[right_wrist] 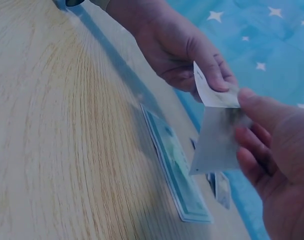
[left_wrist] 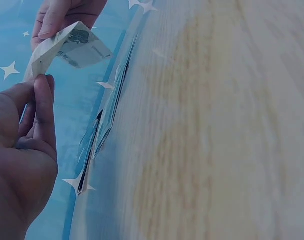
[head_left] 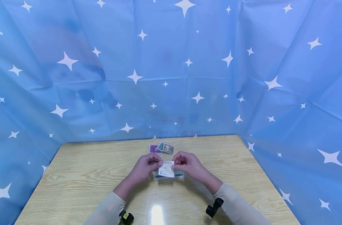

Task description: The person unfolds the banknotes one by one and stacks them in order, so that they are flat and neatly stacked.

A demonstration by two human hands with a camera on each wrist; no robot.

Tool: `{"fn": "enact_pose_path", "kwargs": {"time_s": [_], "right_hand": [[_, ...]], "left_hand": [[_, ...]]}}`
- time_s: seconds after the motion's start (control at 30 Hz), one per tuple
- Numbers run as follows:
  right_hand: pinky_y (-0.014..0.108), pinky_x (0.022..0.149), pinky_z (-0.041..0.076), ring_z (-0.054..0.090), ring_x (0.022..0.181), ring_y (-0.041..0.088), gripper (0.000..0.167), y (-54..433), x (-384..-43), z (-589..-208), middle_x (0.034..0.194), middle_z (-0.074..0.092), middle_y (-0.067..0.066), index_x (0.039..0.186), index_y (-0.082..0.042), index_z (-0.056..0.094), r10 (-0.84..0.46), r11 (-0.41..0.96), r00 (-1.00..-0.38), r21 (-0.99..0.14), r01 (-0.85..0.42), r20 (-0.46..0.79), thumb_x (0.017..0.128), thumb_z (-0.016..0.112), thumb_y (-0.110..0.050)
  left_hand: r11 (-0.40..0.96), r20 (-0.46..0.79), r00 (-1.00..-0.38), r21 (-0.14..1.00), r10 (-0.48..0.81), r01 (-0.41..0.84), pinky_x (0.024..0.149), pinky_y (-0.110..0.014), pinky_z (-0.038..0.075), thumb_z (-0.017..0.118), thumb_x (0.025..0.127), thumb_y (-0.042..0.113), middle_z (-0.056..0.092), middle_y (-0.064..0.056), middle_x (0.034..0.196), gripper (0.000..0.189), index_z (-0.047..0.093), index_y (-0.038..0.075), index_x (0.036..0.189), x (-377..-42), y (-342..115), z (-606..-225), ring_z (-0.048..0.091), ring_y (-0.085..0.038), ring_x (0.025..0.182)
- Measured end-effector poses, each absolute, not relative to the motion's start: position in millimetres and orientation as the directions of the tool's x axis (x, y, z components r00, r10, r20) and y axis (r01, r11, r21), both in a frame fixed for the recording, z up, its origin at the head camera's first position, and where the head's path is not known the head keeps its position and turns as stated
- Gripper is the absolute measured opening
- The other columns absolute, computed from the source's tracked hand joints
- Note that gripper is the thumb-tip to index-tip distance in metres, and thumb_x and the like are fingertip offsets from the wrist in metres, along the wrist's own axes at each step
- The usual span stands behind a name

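A pale banknote (head_left: 166,170) with a "1" in its corner is held above the table between both hands. My left hand (head_left: 143,169) pinches one end between thumb and fingers. At the other end, my right hand (head_left: 190,165) grips the note, thumb in front. A crease runs across it in the right wrist view, and the folded banknote (right_wrist: 221,132) bends into two panels there. Below lies a flat green banknote (right_wrist: 174,165), apparently stacked on others, partly covered by the held note in the head view.
Farther back on the wooden table (head_left: 98,175) lie a purple folded note (head_left: 153,149) and several overlapping grey-green folded notes (head_left: 168,148). A blue star-patterned cloth (head_left: 171,93) hangs behind the far edge. Each sleeve carries a black wrist device (head_left: 214,207).
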State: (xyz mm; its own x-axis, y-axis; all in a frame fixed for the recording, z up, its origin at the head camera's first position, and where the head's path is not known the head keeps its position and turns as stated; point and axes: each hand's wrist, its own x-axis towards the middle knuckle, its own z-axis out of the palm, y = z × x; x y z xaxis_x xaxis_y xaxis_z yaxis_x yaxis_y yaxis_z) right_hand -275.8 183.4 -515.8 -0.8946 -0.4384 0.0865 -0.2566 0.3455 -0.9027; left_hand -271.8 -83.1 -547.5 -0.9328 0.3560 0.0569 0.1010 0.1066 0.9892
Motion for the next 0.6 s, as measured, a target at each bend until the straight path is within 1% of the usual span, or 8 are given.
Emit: {"fn": "enact_pose_path", "kwargs": {"time_s": [0.07, 0.2, 0.23, 0.3, 0.37, 0.4, 0.5, 0.6], "right_hand": [[0.031, 0.082, 0.053, 0.063, 0.094, 0.023, 0.019, 183.5, -277.1, -516.4, 0.102, 0.068, 0.003, 0.108, -0.014, 0.076, -0.432, 0.37, -0.894, -0.881, -0.294, 0.117, 0.095, 0.089, -0.016], [0.05, 0.106, 0.048, 0.061, 0.116, 0.025, 0.02, 183.8, -279.5, -517.9, 0.12, 0.068, 0.008, 0.103, -0.017, 0.075, -0.439, 0.373, -0.882, -0.858, -0.353, 0.172, 0.092, 0.092, -0.017], [0.055, 0.11, 0.046, 0.061, 0.121, 0.025, 0.02, 184.0, -279.7, -518.2, 0.123, 0.069, 0.01, 0.103, -0.018, 0.074, -0.442, 0.364, -0.881, -0.863, -0.349, 0.17, 0.092, 0.092, -0.017], [0.062, 0.114, 0.043, 0.062, 0.124, 0.025, 0.02, 184.3, -279.5, -518.2, 0.124, 0.071, 0.011, 0.103, -0.017, 0.074, -0.448, 0.352, -0.88, -0.874, -0.334, 0.156, 0.093, 0.091, -0.016], [0.061, 0.112, 0.045, 0.064, 0.121, 0.025, 0.018, 184.2, -279.1, -517.7, 0.12, 0.074, 0.009, 0.104, -0.016, 0.074, -0.451, 0.346, -0.883, -0.886, -0.308, 0.131, 0.095, 0.09, -0.016], [0.058, 0.109, 0.047, 0.066, 0.118, 0.025, 0.017, 184.1, -278.6, -517.4, 0.117, 0.075, 0.006, 0.105, -0.015, 0.075, -0.449, 0.346, -0.886, -0.892, -0.292, 0.116, 0.095, 0.089, -0.016], [0.044, 0.099, 0.052, 0.067, 0.108, 0.023, 0.016, 183.5, -277.9, -516.9, 0.111, 0.076, 0.001, 0.106, -0.013, 0.076, -0.441, 0.35, -0.893, -0.898, -0.266, 0.093, 0.096, 0.088, -0.016], [0.033, 0.088, 0.052, 0.067, 0.1, 0.022, 0.015, 183.1, -278.0, -517.6, 0.108, 0.076, 0.001, 0.106, -0.012, 0.076, -0.432, 0.347, -0.898, -0.903, -0.253, 0.085, 0.097, 0.088, -0.016]], "left_hand": [[0.103, 0.055, -0.933, 0.99, 0.356, 0.097, 0.083, -0.035, 0.065, 0.074, 0.106, 0.008, 0.075, -0.006, 0.103, 0.008, 0.075, 0.003, 0.112, -272.1, -83.3, -547.5, 0.072, -0.02, 0.093], [0.093, 0.063, -0.93, 0.99, 0.363, 0.103, 0.082, -0.035, 0.065, 0.073, 0.107, 0.007, 0.075, -0.007, 0.102, 0.007, 0.075, 0.002, 0.111, -272.6, -83.9, -548.0, 0.072, -0.019, 0.091], [0.089, 0.064, -0.929, 0.991, 0.366, 0.103, 0.082, -0.035, 0.065, 0.073, 0.107, 0.007, 0.075, -0.007, 0.102, 0.007, 0.075, 0.002, 0.111, -272.8, -83.9, -548.2, 0.072, -0.018, 0.091], [0.084, 0.066, -0.928, 0.991, 0.367, 0.103, 0.082, -0.036, 0.065, 0.073, 0.107, 0.006, 0.076, -0.006, 0.102, 0.006, 0.075, 0.002, 0.11, -272.8, -84.0, -548.2, 0.072, -0.018, 0.091], [0.082, 0.064, -0.928, 0.991, 0.366, 0.101, 0.082, -0.036, 0.065, 0.073, 0.106, 0.005, 0.076, -0.006, 0.101, 0.005, 0.075, 0.002, 0.11, -272.8, -84.0, -548.3, 0.072, -0.018, 0.09], [0.083, 0.065, -0.929, 0.991, 0.365, 0.102, 0.081, -0.036, 0.065, 0.073, 0.106, 0.005, 0.076, -0.006, 0.101, 0.005, 0.075, 0.002, 0.11, -272.7, -84.0, -548.3, 0.072, -0.018, 0.09], [0.082, 0.067, -0.929, 0.991, 0.364, 0.103, 0.08, -0.034, 0.065, 0.073, 0.106, 0.004, 0.076, -0.006, 0.101, 0.005, 0.075, 0.002, 0.11, -272.5, -84.0, -548.5, 0.072, -0.018, 0.089], [0.074, 0.066, -0.929, 0.992, 0.365, 0.1, 0.08, -0.031, 0.065, 0.073, 0.106, 0.004, 0.076, -0.007, 0.101, 0.005, 0.075, 0.001, 0.111, -272.5, -84.3, -548.7, 0.072, -0.018, 0.089]]}}
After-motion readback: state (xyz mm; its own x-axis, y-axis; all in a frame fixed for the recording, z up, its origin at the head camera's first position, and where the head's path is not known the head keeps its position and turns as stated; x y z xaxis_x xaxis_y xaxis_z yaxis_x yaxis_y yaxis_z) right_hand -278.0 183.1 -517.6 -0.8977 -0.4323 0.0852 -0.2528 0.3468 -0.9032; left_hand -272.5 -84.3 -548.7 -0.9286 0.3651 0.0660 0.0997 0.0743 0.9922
